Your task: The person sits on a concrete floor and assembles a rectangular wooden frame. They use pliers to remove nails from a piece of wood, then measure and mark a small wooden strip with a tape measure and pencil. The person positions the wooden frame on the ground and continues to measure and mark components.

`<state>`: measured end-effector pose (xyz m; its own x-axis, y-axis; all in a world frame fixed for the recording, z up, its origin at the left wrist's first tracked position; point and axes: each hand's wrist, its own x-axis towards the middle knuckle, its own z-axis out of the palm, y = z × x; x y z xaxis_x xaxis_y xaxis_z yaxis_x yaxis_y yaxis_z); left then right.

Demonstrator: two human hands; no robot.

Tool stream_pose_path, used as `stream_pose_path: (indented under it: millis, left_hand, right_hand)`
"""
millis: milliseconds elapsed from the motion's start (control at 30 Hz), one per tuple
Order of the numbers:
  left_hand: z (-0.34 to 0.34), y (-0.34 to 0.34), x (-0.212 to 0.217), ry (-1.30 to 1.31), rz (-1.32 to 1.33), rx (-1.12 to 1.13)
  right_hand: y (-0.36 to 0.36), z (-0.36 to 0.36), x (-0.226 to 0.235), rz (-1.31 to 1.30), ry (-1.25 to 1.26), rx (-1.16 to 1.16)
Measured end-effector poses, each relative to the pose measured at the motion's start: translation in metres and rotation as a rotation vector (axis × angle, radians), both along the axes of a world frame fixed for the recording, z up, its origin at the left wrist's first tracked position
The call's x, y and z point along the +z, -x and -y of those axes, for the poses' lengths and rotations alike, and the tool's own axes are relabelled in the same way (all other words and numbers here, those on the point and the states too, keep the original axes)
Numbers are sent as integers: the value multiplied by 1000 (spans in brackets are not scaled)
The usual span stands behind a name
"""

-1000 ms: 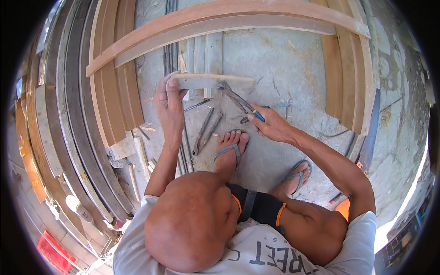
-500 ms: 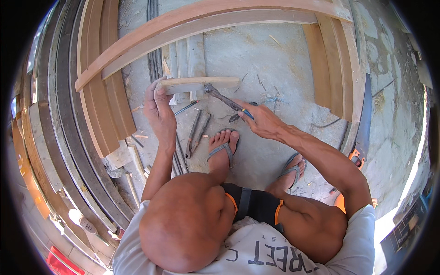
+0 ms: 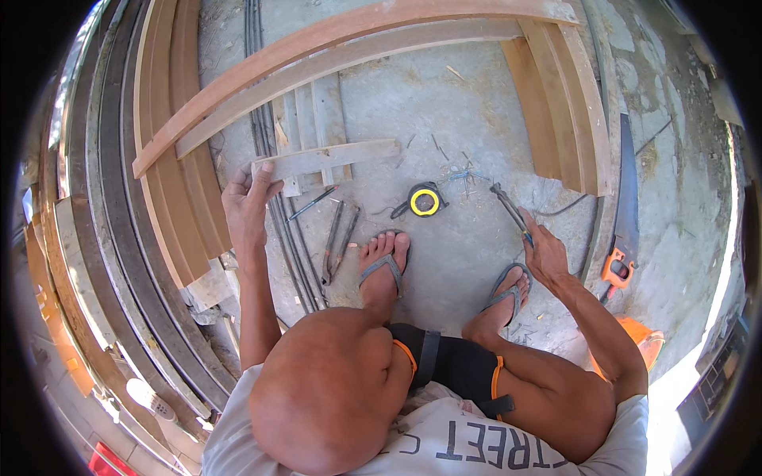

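Note:
My left hand point(image 3: 250, 198) pinches the left end of a short, pale wooden strip point(image 3: 341, 154), thumb on top. The strip is raised over the floor, pointing right. Out to the right, my right hand point(image 3: 548, 252) is wrapped round the handle of a hammer point(image 3: 506, 205), its head pointing away from me and apart from the strip. Between the hands lies a black and yellow tape measure point(image 3: 425, 201). Nearer my left hand are a tool with two long dark handles point(image 3: 340, 242) and a thin blue, pencil-like stick point(image 3: 312, 203).
Long planks point(image 3: 357, 30) cross the far side, over brown boards point(image 3: 163, 159) at left and more boards point(image 3: 556, 103) at right. A handsaw point(image 3: 625, 198) with an orange handle lies far right. Several nails point(image 3: 460, 176) are scattered on the concrete. Thin dark rods point(image 3: 290, 238) run beside my left foot.
My right hand has swung the hammer away from the strip to the right, uncovering the tape measure. My left hand has shifted slightly left and nearer me, tilting the strip.

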<state>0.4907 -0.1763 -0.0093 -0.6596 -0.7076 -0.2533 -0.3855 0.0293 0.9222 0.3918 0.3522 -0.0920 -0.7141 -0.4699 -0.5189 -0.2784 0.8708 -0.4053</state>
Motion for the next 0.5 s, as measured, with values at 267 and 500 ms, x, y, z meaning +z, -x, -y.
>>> stream_pose_path:
  millis: [267, 500]
  left_hand:
    - [-50, -40, -32, -653, -117, 21]
    - [-111, -67, -40, -1073, -37, 14]
  right_hand:
    - [-5, -21, 16, -93, 126, 55]
    - [57, 115, 44, 897, 809, -671]
